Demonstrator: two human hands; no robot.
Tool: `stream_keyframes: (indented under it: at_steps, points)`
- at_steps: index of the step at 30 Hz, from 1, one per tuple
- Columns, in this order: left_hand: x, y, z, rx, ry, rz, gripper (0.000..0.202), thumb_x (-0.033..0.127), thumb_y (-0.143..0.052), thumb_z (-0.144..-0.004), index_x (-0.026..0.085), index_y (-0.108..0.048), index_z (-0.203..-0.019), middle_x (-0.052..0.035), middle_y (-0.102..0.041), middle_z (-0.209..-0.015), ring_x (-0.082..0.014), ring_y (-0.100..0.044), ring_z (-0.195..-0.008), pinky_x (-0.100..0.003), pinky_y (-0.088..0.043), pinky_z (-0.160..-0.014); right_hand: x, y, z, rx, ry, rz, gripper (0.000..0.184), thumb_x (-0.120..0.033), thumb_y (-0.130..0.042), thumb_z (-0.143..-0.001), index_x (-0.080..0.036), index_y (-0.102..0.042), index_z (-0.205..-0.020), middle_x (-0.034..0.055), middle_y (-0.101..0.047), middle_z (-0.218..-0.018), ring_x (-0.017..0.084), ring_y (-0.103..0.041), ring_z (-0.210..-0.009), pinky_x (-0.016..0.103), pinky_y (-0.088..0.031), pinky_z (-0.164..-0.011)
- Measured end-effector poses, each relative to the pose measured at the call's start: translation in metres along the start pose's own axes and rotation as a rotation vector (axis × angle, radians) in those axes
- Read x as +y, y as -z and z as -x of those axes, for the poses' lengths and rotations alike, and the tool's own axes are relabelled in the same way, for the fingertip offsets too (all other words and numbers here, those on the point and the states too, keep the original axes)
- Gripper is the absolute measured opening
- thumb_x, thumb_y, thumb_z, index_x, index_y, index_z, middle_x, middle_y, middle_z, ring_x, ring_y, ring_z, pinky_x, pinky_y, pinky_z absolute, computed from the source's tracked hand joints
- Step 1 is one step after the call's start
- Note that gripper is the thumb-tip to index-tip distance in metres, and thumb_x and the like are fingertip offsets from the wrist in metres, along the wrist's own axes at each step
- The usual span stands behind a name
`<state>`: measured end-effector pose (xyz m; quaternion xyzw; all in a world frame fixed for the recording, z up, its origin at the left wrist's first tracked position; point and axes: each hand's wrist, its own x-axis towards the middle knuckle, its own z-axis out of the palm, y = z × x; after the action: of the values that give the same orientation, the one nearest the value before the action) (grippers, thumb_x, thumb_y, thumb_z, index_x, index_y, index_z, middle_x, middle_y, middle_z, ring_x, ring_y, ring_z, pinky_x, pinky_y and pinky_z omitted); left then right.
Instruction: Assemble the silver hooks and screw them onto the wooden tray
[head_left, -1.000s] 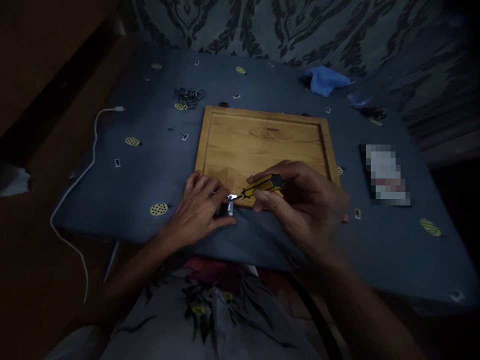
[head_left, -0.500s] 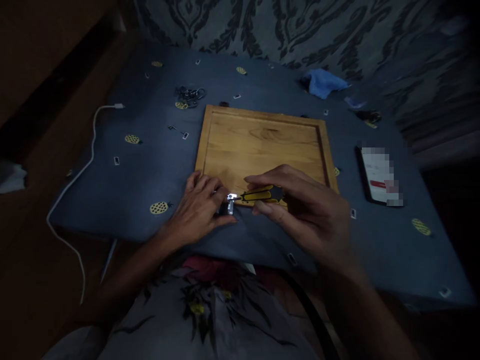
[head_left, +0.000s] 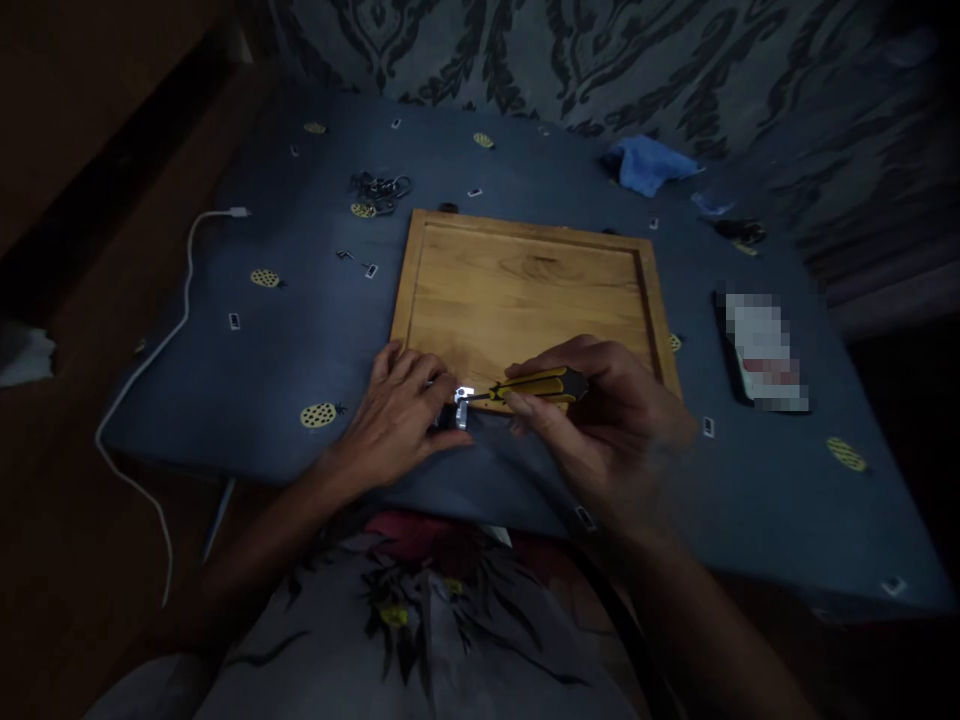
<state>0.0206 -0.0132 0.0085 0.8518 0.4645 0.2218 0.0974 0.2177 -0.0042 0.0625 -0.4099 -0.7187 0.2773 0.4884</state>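
Observation:
A shallow wooden tray [head_left: 525, 300] with a raised rim lies on the table. At its near left edge sits a small shiny metal latch or hinge [head_left: 461, 408], whose exact kind I cannot tell. My left hand [head_left: 401, 405] is closed with thumb and forefinger about this metal fitting, the other fingers resting on the tray's corner. A yellow and black screwdriver [head_left: 544, 385] is gripped in my right hand [head_left: 615, 425]. Its thin shaft points left and its tip meets the fitting; whether a screw is under it is too small to see.
Behind the tray's left corner lies a heap of dark metal fittings [head_left: 381, 190], with a few screws [head_left: 345, 255] nearer. A phone [head_left: 765, 350] is on the right, a blue cloth [head_left: 649, 165] at the back. A white cable [head_left: 187, 270] runs along the left side.
My right hand has shifted its fingers and turned slightly around the screwdriver's handle, moving a little right. The left hand, tray and metal fitting stay in place.

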Motion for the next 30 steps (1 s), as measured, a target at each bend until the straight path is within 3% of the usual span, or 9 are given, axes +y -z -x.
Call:
stream_keyframes:
  at_steps: [5,8,10,12,16,21,25,27,30]
  points:
    - [-0.002,-0.002,0.0,0.002,0.009,-0.005,0.047,0.06,-0.069,-0.09,0.019,-0.065,-0.111,-0.0078,-0.064,-0.108,-0.0289,-0.058,-0.11,-0.055,-0.037,-0.113,-0.006,0.001,-0.002,-0.024,-0.098,-0.033,0.008,-0.028,-0.077,-0.089,-0.024,-0.071,-0.093,0.0001,-0.072,-0.09,0.013,-0.065,-0.065,0.028,-0.055,-0.059]
    - [-0.001,0.005,0.0,0.007,0.025,0.089,0.05,0.059,-0.071,-0.089,0.018,-0.064,-0.119,-0.0089,-0.065,-0.11,-0.0298,-0.059,-0.112,-0.055,-0.039,-0.111,-0.004,0.003,-0.002,-0.08,-0.118,-0.046,0.011,-0.03,-0.076,-0.09,-0.022,-0.071,-0.094,0.0017,-0.072,-0.092,0.013,-0.067,-0.067,0.028,-0.057,-0.062]
    - [0.004,0.017,-0.003,0.072,0.037,0.244,0.053,0.056,-0.068,-0.093,0.019,-0.059,-0.13,-0.0104,-0.065,-0.118,-0.029,-0.059,-0.115,-0.05,-0.045,-0.106,0.001,0.003,-0.002,-0.118,-0.104,-0.029,0.011,-0.03,-0.076,-0.09,-0.022,-0.07,-0.093,0.0023,-0.071,-0.089,0.015,-0.068,-0.071,0.029,-0.056,-0.065]
    - [0.013,0.032,-0.007,0.192,0.029,0.426,0.043,0.046,-0.061,-0.1,0.02,-0.057,-0.134,-0.0106,-0.064,-0.125,-0.0248,-0.061,-0.118,-0.04,-0.051,-0.099,0.006,0.003,-0.003,-0.142,-0.046,0.003,0.01,-0.029,-0.075,-0.09,-0.021,-0.069,-0.089,0.0022,-0.07,-0.083,0.016,-0.067,-0.074,0.029,-0.053,-0.066]
    - [0.037,0.055,-0.022,0.326,-0.04,0.473,0.029,0.037,-0.073,-0.094,0.021,-0.065,-0.116,-0.0029,-0.069,-0.103,-0.0179,-0.066,-0.096,-0.03,-0.053,-0.085,0.014,0.001,-0.006,-0.174,0.104,0.006,0.014,-0.025,-0.071,-0.093,-0.021,-0.063,-0.082,-0.0002,-0.064,-0.075,0.014,-0.062,-0.07,0.027,-0.047,-0.063]
    - [0.046,0.057,-0.032,0.384,-0.075,0.363,0.009,0.025,-0.073,-0.094,0.021,-0.065,-0.096,0.0017,-0.065,-0.087,-0.0135,-0.064,-0.082,-0.027,-0.053,-0.074,0.017,0.01,-0.014,-0.261,0.197,-0.091,0.017,-0.028,-0.068,-0.094,-0.019,-0.062,-0.082,0.0015,-0.065,-0.083,0.012,-0.061,-0.069,0.024,-0.047,-0.062]
    - [0.044,0.051,-0.03,0.38,0.019,0.381,0.009,0.026,-0.072,-0.094,0.023,-0.064,-0.099,0.0008,-0.067,-0.09,-0.015,-0.066,-0.085,-0.028,-0.054,-0.075,0.031,0.021,-0.025,-0.476,0.03,-0.197,0.011,-0.028,-0.068,-0.09,-0.017,-0.07,-0.095,0.0046,-0.072,-0.098,0.012,-0.065,-0.073,0.023,-0.049,-0.064]
    - [0.044,0.049,-0.029,0.402,0.068,0.407,0.018,0.028,-0.073,-0.094,0.025,-0.064,-0.109,0.001,-0.067,-0.094,-0.0142,-0.066,-0.085,-0.026,-0.056,-0.076,0.042,0.02,-0.029,-0.467,-0.08,-0.21,0.022,-0.029,-0.062,-0.091,-0.015,-0.072,-0.106,0.0056,-0.075,-0.097,0.014,-0.067,-0.076,0.024,-0.049,-0.064]
    - [0.043,0.047,-0.029,0.429,0.048,0.395,0.04,0.026,-0.073,-0.093,0.028,-0.058,-0.131,-0.0019,-0.066,-0.113,-0.0148,-0.067,-0.095,-0.027,-0.057,-0.083,0.057,0.008,-0.028,-0.42,-0.126,-0.108,0.031,-0.022,-0.056,-0.092,-0.012,-0.071,-0.116,0.006,-0.076,-0.091,0.015,-0.067,-0.077,0.025,-0.048,-0.068]
